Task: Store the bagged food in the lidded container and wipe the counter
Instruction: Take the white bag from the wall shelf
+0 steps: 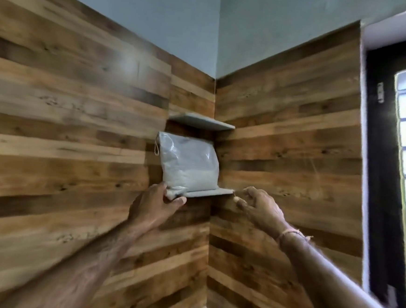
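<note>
Head view looks up into a corner of two wood-patterned walls, where two small grey corner shelves sit one above the other. The left hand has its grip closed on the lower left corner of the bagged food. The thumb lies across the front just under that corner, at the shelf's front edge, and the fingers curl up round the bag's left side. The right hand has a loose, half-open grip that holds nothing, with fingers gently bent and thumb and forefinger apart. Its fingertips are just beside the right end of the lower shelf; whether they touch it cannot be told.

The bag is clear plastic, with pale powder filling its lower part and slack film above. It stands upright on the lower shelf, its long axis nearly vertical and its top leaning a little to the left. The broad face points toward the camera. A thin loop of band hangs from its upper left corner. The bag's top reaches close under the upper shelf.

The bag rises above the left grip, which has only its bottom corner, and it stands to the left of the right grip. A thread band circles the right wrist, and a dark-framed window stands at the right edge.
</note>
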